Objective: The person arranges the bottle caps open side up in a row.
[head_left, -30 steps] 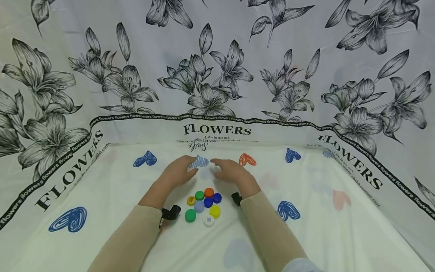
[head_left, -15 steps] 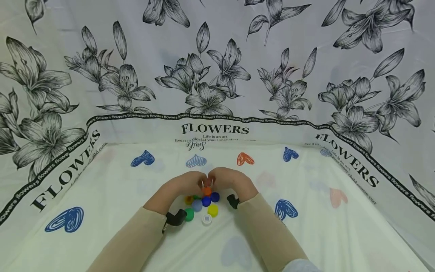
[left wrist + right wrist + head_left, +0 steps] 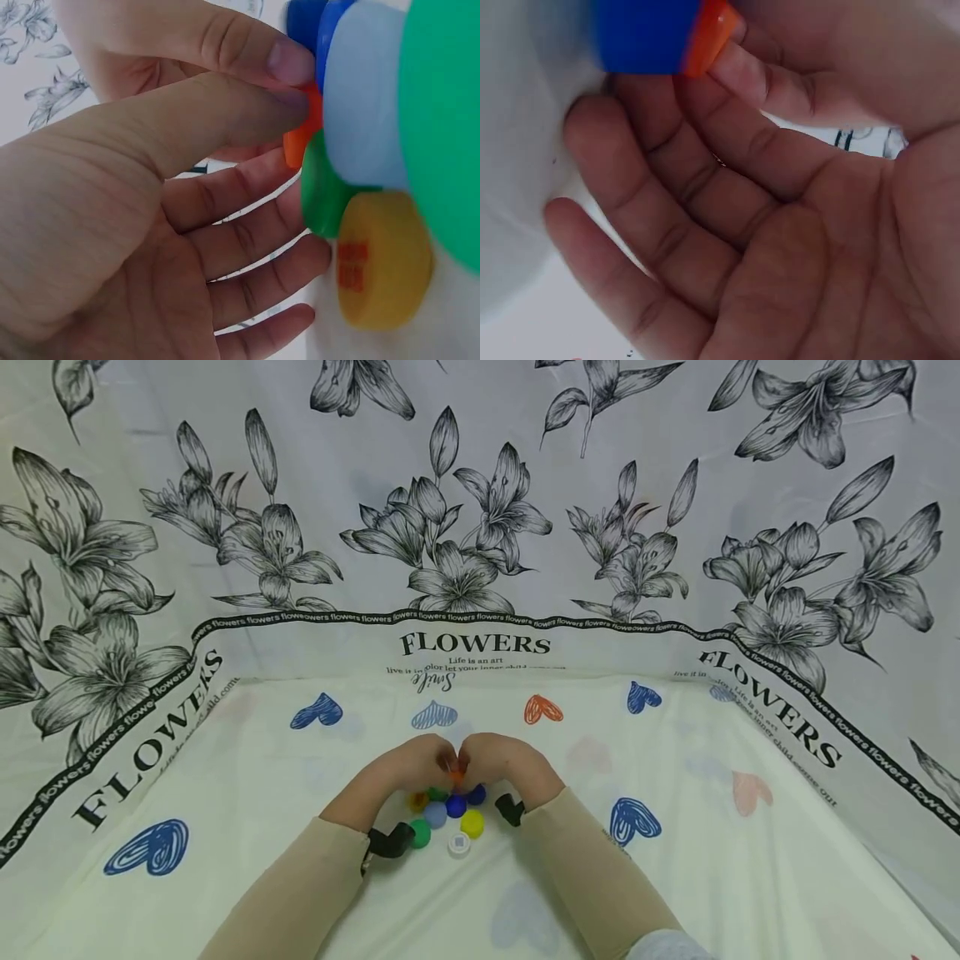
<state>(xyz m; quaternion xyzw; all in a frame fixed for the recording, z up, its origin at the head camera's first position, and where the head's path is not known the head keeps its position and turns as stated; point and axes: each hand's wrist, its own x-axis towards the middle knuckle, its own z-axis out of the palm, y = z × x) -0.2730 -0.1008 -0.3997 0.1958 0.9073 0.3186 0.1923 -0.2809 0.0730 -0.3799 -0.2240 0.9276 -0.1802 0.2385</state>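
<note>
An orange bottle cap sits at the far side of a cluster of coloured caps. My left hand pinches it between thumb and index finger, the other fingers spread beside it. From the opposite side my right hand holds the same cap, its thumb next to the left one. Close by are a green cap, a yellow-orange cap with red print, a dark blue cap and a second blue cap. The fingers hide most of the orange cap in the head view.
Nearer the body lie a light blue cap, a bright yellow cap, a larger green cap and a white cap. A white cloth with printed hearts covers the table. Behind it hangs a flower-print curtain.
Both hands have come back toward the body from beyond the caps and closed together at the orange cap. Over the last half second they have barely moved.
</note>
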